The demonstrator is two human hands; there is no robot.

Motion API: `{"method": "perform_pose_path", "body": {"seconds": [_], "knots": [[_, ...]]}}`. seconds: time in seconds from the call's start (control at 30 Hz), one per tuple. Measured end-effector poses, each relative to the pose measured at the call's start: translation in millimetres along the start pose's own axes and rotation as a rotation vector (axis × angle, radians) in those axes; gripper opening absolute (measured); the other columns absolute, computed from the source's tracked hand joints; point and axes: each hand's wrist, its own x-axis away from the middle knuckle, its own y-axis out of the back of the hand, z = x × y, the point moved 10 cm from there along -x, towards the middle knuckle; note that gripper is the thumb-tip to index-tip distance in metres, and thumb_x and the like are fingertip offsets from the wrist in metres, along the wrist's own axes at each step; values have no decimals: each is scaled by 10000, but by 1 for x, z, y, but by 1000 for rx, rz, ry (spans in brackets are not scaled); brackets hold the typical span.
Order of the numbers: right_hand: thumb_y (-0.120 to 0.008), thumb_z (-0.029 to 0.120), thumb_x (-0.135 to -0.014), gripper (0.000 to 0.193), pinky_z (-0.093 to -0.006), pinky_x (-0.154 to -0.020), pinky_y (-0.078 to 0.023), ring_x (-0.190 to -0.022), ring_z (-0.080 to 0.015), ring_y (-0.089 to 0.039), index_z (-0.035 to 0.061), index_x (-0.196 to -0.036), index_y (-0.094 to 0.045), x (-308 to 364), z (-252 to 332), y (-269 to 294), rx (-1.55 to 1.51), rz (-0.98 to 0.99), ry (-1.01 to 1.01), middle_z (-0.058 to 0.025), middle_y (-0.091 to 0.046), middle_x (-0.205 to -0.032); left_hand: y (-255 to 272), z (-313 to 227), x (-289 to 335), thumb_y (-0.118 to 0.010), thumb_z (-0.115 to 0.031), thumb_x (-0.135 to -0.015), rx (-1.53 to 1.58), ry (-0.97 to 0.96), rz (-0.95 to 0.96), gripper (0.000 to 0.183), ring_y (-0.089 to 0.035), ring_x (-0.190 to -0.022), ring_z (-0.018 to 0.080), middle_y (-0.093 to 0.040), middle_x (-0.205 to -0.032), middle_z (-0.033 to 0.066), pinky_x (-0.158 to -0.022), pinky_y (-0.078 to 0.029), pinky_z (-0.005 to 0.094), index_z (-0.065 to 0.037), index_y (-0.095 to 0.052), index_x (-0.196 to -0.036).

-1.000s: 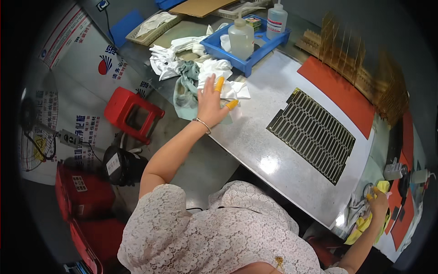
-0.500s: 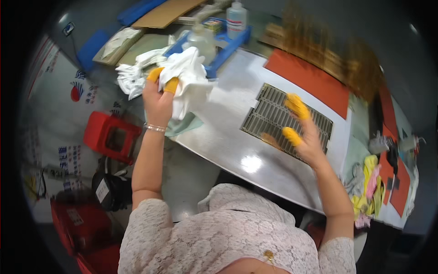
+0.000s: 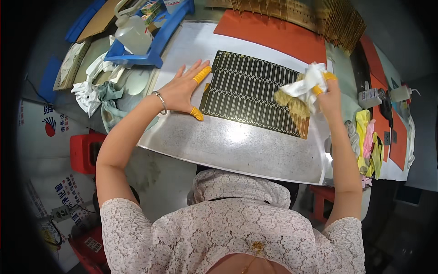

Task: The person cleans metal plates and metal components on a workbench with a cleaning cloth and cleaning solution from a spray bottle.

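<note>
A dark flat panel (image 3: 251, 93) with rows of long slot-shaped outlines lies on the metal-topped table. My left hand (image 3: 181, 93) is spread at the panel's left end, thumb and a finger in yellow finger cots near its edge. Over the panel's right end, my right hand (image 3: 331, 96) grips a crumpled white cloth (image 3: 305, 88), also with yellow cots on its fingertips. A yellowish patch shows on the panel just below the cloth; whether it is a reflection I cannot tell.
An orange-red sheet (image 3: 269, 36) lies beyond the panel, with a wooden rack of thin brown rods (image 3: 340, 23) behind. At the far left, a blue tray (image 3: 159, 43) holds a translucent bottle (image 3: 133, 35). White rags (image 3: 86, 96) lie nearby. Bottles and coloured cloths (image 3: 365, 137) sit at right.
The white cloth was in my left hand at the left; now a white cloth is in my right hand over the panel. My left hand has come to the panel's left end. The view has shifted.
</note>
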Motion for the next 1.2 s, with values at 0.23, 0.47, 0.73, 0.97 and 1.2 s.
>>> {"method": "perform_pose_path", "body": {"seconds": [0.23, 0.47, 0.73, 0.97, 1.2], "knots": [[-577, 116, -733, 436, -392, -889, -367, -1046, -383, -432, 1, -1141, -476, 12, -18, -41, 334, 246, -112, -251, -419, -1164, -18, 5, -13, -767, -447, -442, -9, -38, 120, 1147, -76, -1309, 291, -85, -1423, 96, -1002, -122, 559, -57, -174, -1342], [-578, 150, -739, 480, -385, -935, -349, -1070, -332, -437, 23, -1181, -442, 64, 136, -135, 254, 419, 568, -211, -460, -1116, -18, 5, -13, -768, -437, -433, -51, -6, 128, 1113, -106, -1306, 264, -122, -1416, 74, -990, -158, 568, -52, -227, -1327], [-540, 218, -793, 296, -375, -801, -428, -894, -327, -530, 9, -1000, -567, -61, 150, -186, 143, 343, 590, -191, -559, -968, -19, 5, -17, -736, -491, -496, -27, -50, 74, 1068, -95, -1310, 241, -184, -1391, 113, -1006, -139, 539, -61, -218, -1324], [-584, 234, -759, 493, -374, -928, -377, -1101, -280, -445, 68, -1200, -439, 88, 187, -186, 43, 816, 1106, -144, -461, -1184, -22, 12, -9, -721, -483, -515, -67, -28, 47, 1020, -111, -1308, 229, -152, -1407, 76, -1011, -148, 530, -64, -248, -1316], [-532, 229, -800, 353, -362, -894, -393, -981, -254, -512, 12, -1078, -525, 29, 157, -198, 215, 730, 390, -176, -515, -1058, -25, 12, -12, -712, -541, -485, -75, -65, 34, 1083, -115, -1308, 222, -146, -1411, 50, -1010, -156, 528, -68, -224, -1328]]}}
